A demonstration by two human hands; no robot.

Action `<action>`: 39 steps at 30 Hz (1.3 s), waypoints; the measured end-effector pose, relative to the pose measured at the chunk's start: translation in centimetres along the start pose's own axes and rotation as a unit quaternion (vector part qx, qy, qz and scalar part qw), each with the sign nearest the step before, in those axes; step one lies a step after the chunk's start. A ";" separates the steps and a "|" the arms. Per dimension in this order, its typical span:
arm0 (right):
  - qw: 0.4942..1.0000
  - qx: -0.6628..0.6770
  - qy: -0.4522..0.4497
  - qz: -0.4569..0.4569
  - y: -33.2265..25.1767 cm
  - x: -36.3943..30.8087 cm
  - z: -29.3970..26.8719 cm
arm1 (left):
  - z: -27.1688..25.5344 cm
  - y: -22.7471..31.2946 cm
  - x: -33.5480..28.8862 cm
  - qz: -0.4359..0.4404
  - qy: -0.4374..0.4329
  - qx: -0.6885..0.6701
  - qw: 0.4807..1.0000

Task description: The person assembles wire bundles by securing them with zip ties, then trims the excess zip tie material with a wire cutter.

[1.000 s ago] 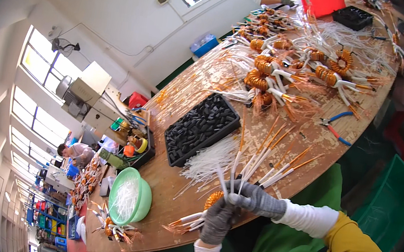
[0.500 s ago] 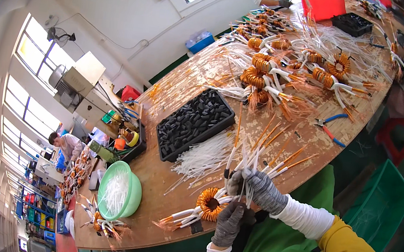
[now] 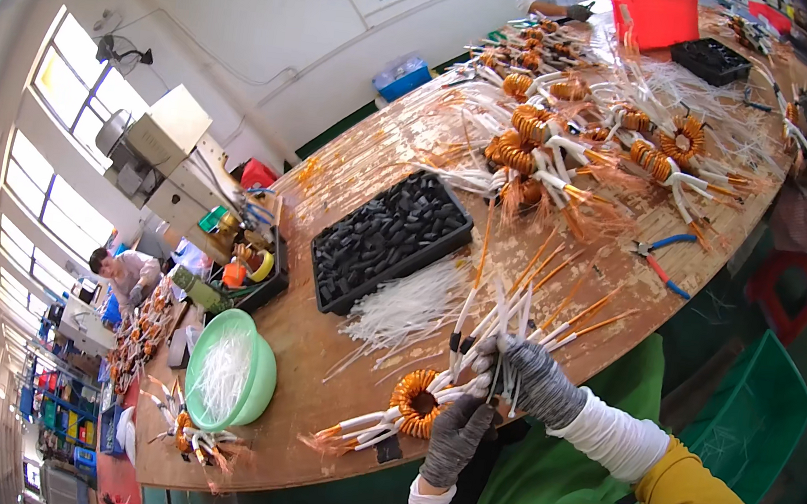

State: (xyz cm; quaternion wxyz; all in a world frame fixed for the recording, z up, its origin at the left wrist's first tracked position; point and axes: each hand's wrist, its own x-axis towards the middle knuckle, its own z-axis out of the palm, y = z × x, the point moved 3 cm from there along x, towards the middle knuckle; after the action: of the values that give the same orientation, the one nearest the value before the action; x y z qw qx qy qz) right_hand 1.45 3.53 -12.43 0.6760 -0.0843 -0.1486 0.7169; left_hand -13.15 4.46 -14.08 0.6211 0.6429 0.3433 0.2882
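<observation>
On the worn wooden table (image 3: 312,342), near its edge, lies a copper-coloured ring coil (image 3: 404,390), and the person sits right before it. The coil is just beside the left hand (image 3: 456,442), on its outer side and a little farther from the body. From the coil, some wires spread to the left, and other white wires (image 3: 565,334) go to the right, where their orange ends fan out beyond the hands.

The right hand (image 3: 539,382) is pinching several thin white strips (image 3: 520,312), which stand almost upright between its thumb and fingers. The left hand has its fingers bent together, with the tips at the lower part of these strips; whether it grips them, I cannot tell. Both hands wear grey gloves and are close to each other.

Farther out, past the hands, loose clear strips (image 3: 407,303) lie against a black tray (image 3: 342,303) full of small black pieces (image 3: 390,235). To the left stands a light green bowl (image 3: 256,390). To the right are cutters (image 3: 656,268) with red and blue handles, and behind them a large heap of coils (image 3: 513,152).
</observation>
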 end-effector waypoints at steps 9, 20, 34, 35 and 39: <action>0.981 -0.016 0.016 -0.191 -6.4 0.7 -1.3 | -1.3 -0.8 -1.2 0.003 -0.057 -0.225 0.973; 0.978 -0.158 0.092 -0.100 -2.7 -1.4 -0.7 | 2.1 -1.0 -0.1 0.080 -0.089 -0.426 0.897; 0.905 -0.415 0.061 0.071 -1.2 -3.0 -0.7 | 3.9 -3.0 0.0 0.014 -0.084 -0.393 0.916; 0.899 -0.435 0.058 0.012 -1.0 -3.0 -1.2 | 3.9 -3.0 -0.1 0.010 -0.077 -0.347 0.935; 0.833 -0.547 0.076 -0.038 -2.0 -4.6 -1.2 | 3.0 -1.5 -0.9 -0.045 -0.042 -0.112 0.992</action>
State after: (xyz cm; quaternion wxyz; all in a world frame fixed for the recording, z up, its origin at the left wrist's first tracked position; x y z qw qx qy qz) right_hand 4.04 -0.80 -13.24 0.5555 -0.4885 -0.4681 0.4835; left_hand -11.38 1.94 -15.75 0.7155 0.5647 0.3111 0.2691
